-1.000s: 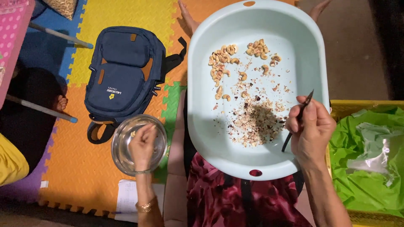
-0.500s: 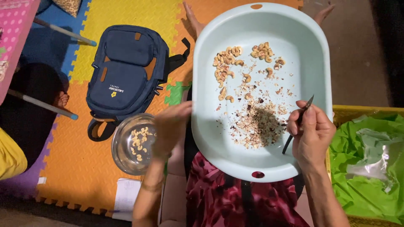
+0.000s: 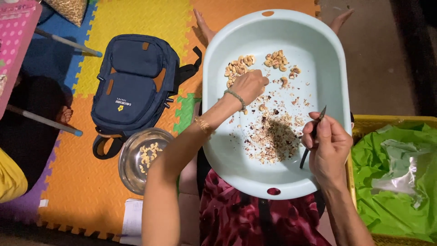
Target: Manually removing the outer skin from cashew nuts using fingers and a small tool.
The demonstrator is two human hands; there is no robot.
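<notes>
Cashew nuts (image 3: 239, 68), that's where the action is, lying in loose clusters toward the far end of the pale blue tub (image 3: 218, 136) that rests on the person's lap. The left hand (image 3: 249, 85) is down in among them, fingers curled together over the nearer edge of the left cluster; whether a nut is pinched inside, I can't tell from here. A beaded bracelet sits on that wrist, with a gold bangle farther up the forearm. A second small cluster of nuts (image 3: 276, 60) lies just to the right, apart from the hand. Nearer in the tub, a spread of broken skins and crumbs (image 3: 273, 139) covers the middle of the floor.

Over on the right, the right hand (image 3: 324, 148) is closed firmly around a thin dark tool (image 3: 313, 132), its point sticking up past the fingers, the other end poking out below, above the tub's right side.

Off to the left, on the coloured foam mat (image 3: 127, 13), stands a round metal bowl (image 3: 132, 175) with a few pale nuts in it, just beside the left forearm. Beyond it lies a navy backpack (image 3: 132, 82). On the right edge, a yellow crate (image 3: 364, 122) lined with green plastic (image 3: 396, 182).
</notes>
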